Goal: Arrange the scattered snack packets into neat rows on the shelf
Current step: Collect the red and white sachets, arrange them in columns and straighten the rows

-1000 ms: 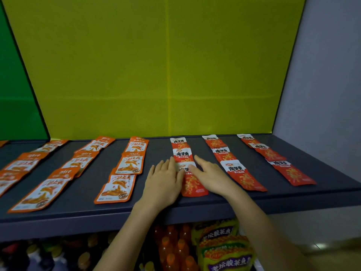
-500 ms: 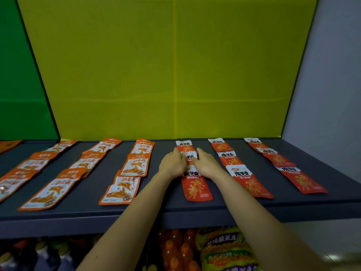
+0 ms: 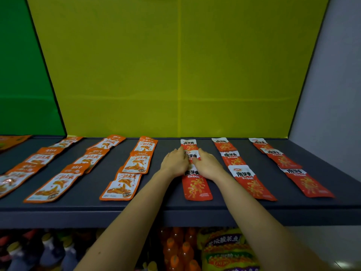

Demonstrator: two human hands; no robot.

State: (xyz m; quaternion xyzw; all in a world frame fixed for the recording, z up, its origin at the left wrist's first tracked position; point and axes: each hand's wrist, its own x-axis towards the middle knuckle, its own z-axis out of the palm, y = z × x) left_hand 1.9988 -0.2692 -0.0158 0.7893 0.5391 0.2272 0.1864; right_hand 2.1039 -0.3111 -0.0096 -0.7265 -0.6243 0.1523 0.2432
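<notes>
1. Since a second ago, left hand (image 3: 174,163) and right hand (image 3: 208,165) are reaching deeper, flanking the middle red packet (image 3: 192,155) at frame centre.
2. Fingers (image 3: 201,155) are lying together, nudging its edges.
3. Its row on the shelf (image 3: 58,214) is likely straightening.

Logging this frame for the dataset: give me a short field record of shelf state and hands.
shelf: dark, packets lying flat
red rows: three, three packets each, right side
orange rows: left side, packets overlapping
left hand: touches left edge of middle packet, leftmost red row
right hand: touches its right edge
below: bottles, yellow bags
</notes>
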